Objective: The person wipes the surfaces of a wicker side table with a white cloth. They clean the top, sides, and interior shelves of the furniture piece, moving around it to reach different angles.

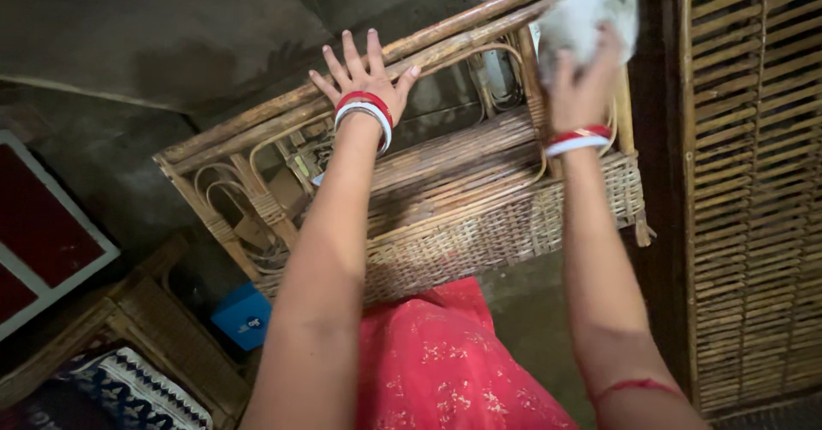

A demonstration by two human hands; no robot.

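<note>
A cane and wicker rack (479,224) stands in front of me, with a bamboo top rail and a woven lower shelf. My left hand (364,74) rests flat on the top rail with its fingers spread, holding nothing. My right hand (582,87) presses a crumpled white cloth (591,14) against the rack's right upright post near the top corner. Both wrists carry red and white bangles. Papers and small items lie behind the cane loops of the rack's upper shelf.
A slatted bamboo screen (753,182) rises along the right. A blue box (242,316) lies on the floor at lower left beside a wooden cane seat (163,327) with a patterned cushion (141,391). My red dress (445,361) fills the bottom centre.
</note>
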